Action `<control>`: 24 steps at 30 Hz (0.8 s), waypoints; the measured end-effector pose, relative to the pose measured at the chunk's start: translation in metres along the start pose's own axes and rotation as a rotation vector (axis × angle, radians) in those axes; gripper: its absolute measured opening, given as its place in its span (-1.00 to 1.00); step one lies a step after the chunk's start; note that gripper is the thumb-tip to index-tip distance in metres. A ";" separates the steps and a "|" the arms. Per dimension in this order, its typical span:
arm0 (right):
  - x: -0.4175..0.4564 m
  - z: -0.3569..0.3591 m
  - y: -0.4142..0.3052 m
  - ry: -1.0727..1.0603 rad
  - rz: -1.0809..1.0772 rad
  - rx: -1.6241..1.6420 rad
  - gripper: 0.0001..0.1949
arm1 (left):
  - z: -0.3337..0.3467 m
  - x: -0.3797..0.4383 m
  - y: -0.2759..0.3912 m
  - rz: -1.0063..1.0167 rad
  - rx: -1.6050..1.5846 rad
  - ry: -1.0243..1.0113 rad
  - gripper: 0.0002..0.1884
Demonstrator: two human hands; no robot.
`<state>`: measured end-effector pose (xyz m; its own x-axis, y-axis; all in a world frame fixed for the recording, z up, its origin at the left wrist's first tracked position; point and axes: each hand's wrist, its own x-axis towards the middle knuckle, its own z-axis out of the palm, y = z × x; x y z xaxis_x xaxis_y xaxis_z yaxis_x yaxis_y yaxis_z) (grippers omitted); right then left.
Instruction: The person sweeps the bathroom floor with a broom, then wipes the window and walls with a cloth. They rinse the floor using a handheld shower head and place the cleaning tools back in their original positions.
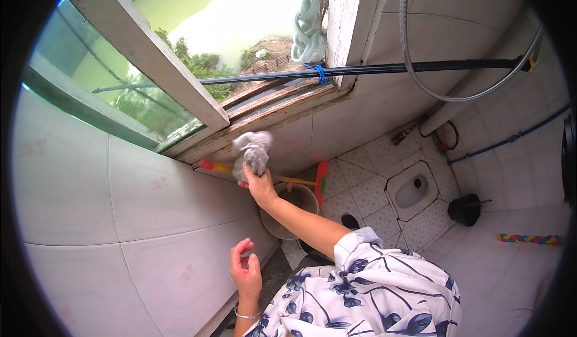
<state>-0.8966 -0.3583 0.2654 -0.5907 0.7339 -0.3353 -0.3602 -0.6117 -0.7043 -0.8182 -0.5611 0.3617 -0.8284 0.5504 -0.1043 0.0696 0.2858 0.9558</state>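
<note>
A bunched grey cloth (257, 154), slightly blurred, is gripped in my right hand (260, 187). That hand is held out just below the worn wooden sill (270, 117) of the window. My left hand (245, 269) is held lower, in front of the tiled wall (171, 265). Its fingers are loosely curled, the thumb stands apart, and it holds nothing. Under my right forearm stands a round bucket (295, 229), partly covered by the arm. Behind the cloth passes the yellow handle (293, 180) of a squeegee-like tool with a red head (321, 181).
A black pole (378, 69) crosses the window opening, with blue cord (321, 73) tied round it. Pale netting (309, 30) hangs by the frame. A metal hose (408, 62) loops at upper right. On the floor are a squat toilet (412, 192) and a black container (464, 210).
</note>
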 end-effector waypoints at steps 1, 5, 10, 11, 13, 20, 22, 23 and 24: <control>-0.009 -0.005 -0.008 -0.101 -0.037 -0.003 -0.35 | 0.002 0.009 0.001 0.037 -0.020 0.024 -0.61; -0.023 -0.037 -0.082 -0.002 -1.086 -0.717 -0.37 | 0.019 0.047 0.019 0.144 -0.105 0.085 -0.58; 0.003 -0.039 -0.237 -0.004 -1.126 -1.270 -0.43 | 0.045 0.055 0.026 0.192 -0.103 0.014 -0.59; 0.015 -0.042 -0.240 0.053 -1.002 -1.498 -0.47 | 0.049 0.052 0.023 0.202 -0.077 0.009 -0.59; 0.027 -0.028 -0.229 0.097 -0.781 -1.793 -0.56 | 0.055 0.045 0.018 0.170 -0.090 0.005 -0.59; 0.012 0.012 -0.120 -0.511 -0.785 -0.887 -0.78 | 0.059 0.032 0.027 0.052 -0.108 0.126 -0.62; -0.045 -0.004 -0.110 -0.849 -0.528 -0.472 -0.86 | 0.037 0.032 0.004 0.001 -0.148 0.207 -0.62; -0.070 -0.020 -0.105 -0.852 -0.426 -0.446 -0.86 | 0.029 0.036 -0.009 -0.021 -0.199 0.259 -0.62; -0.089 -0.041 -0.103 -0.795 -0.349 -0.431 -0.85 | 0.031 0.043 -0.011 -0.063 -0.354 0.268 -0.62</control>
<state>-0.7777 -0.3481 0.3422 -0.8737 0.3425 0.3454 -0.4054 -0.1203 -0.9062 -0.8373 -0.5165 0.3387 -0.9429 0.3045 -0.1352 -0.1416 0.0009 0.9899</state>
